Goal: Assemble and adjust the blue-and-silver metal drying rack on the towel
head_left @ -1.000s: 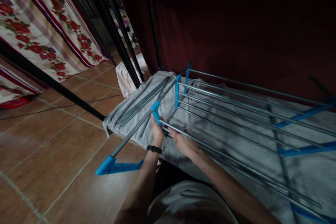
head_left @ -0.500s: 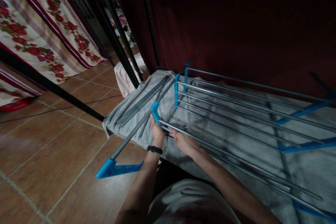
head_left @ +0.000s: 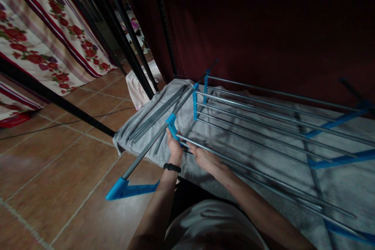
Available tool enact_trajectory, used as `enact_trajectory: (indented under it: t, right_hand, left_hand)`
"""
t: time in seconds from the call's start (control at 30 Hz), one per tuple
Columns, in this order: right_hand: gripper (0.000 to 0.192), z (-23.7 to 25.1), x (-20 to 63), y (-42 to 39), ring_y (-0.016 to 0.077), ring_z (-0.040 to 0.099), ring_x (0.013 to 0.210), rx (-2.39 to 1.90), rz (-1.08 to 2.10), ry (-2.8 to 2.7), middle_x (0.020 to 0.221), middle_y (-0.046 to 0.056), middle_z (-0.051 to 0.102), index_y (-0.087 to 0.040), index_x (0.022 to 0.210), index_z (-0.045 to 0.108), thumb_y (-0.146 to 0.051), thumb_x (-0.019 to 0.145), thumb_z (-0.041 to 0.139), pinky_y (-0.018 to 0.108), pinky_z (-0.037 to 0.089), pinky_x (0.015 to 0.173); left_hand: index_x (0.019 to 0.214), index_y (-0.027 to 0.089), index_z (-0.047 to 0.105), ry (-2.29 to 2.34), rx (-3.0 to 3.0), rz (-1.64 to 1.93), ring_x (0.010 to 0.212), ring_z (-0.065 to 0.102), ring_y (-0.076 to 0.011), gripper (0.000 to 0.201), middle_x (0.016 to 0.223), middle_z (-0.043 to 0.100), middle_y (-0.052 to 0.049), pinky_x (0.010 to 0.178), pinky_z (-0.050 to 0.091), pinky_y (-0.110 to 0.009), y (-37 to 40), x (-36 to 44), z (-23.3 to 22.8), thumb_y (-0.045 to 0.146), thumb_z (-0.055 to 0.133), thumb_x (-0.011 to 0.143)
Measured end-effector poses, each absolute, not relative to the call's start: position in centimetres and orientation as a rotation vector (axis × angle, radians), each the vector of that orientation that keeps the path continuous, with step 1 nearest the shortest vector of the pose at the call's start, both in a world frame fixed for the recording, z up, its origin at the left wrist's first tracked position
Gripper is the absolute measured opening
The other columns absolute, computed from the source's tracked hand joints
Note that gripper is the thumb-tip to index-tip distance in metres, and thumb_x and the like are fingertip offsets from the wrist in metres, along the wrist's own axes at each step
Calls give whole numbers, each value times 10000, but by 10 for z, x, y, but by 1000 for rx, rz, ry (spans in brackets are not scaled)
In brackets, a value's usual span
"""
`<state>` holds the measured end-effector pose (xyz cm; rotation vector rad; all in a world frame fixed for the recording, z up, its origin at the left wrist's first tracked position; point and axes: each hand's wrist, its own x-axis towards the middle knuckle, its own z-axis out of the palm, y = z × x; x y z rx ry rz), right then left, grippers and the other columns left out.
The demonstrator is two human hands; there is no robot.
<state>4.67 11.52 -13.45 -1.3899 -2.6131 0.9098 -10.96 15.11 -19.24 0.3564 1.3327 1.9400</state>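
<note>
grey blanket (head_left: pixel 252 156) over tiled floor carries the drying rack (head_left: pixel 263 121). almost nothing moved since a second ago: left hand (head_left: pixel 175 146) still clamps blue connector (head_left: pixel 172 125), right hand (head_left: pixel 203 157) still curled on the near rod (head_left: pixel 263 175).

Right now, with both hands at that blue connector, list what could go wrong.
1. The left hand grips the blue connector where the right hand holds a metal rod; fingers could get pinched.
2. The long side pole overhangs the grey towel, its blue foot over the tiles; it might swing or drop.
</note>
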Motion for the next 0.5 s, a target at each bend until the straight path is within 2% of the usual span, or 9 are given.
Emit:
enact_trajectory:
  t: [0.1,0.23,0.4,0.5]
  right_hand:
    - [522,-133,47,115,234,675,1153,-1360,928,-2609,1340,30,674,-372,1578,319,-354,1057,308,327,502,965]
    - [523,-135,47,114,258,697,1106,-1335,904,-2632,1264,62,713,-335,1576,341,-357,1056,291,348,526,917]
    - [508,-138,47,116,239,651,1202,-1303,967,-2574,1388,58,639,-309,1556,387,-353,1056,306,332,505,988]
    - [515,-132,48,116,258,667,1174,-1323,953,-2583,1364,67,655,-326,1564,368,-351,1053,309,350,517,968]
  left_hand:
    - [590,223,447,1333,350,1932,406,369,-92,537,479,413,47,425,311,-239,150,-108,-190,634,421,933]
    - [604,217,465,1266,377,1906,389,363,-87,551,458,404,52,411,296,-226,146,-107,-186,648,403,941]
    - [607,219,465,1236,380,1913,387,365,-86,545,454,407,53,411,299,-224,145,-107,-185,638,408,950]
    - [605,219,476,1250,338,1908,393,380,-92,546,465,420,46,412,306,-233,146,-106,-185,637,410,950]
